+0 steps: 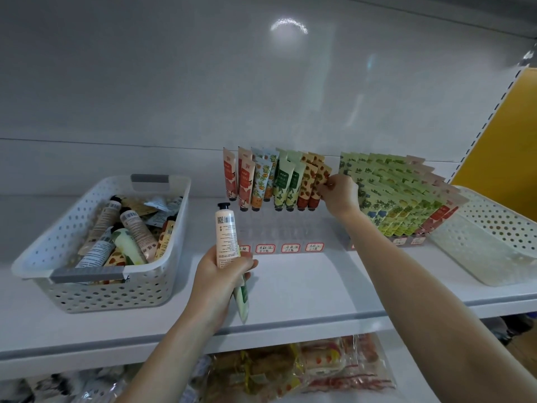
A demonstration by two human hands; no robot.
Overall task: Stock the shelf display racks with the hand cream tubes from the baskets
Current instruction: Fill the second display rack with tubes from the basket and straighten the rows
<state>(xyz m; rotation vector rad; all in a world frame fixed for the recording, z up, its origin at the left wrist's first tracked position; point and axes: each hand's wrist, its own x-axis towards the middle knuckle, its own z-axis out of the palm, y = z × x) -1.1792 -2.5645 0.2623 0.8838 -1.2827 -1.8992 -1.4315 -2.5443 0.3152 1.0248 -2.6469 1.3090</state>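
L hand (216, 282) grips peach tube (226, 231) + green tube (242, 301); R hand (341, 194) pinches rightmost orange tube (319, 181) in rack (279, 229).

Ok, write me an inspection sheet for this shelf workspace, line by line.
Surface: white shelf carrying the racks and baskets.
Job's things: left basket holds loose tubes; middle rack has tubes only in its back rows; right rack is packed with tubes.
Clutter: right basket beside the right rack.
Hands: left hand grips a peach tube and a green tube; right hand pinches an orange-patterned tube at the middle rack's right end.
Cables: nothing seen.
Surroundings: white back panel, yellow panel at right, packaged snacks on the shelf below.
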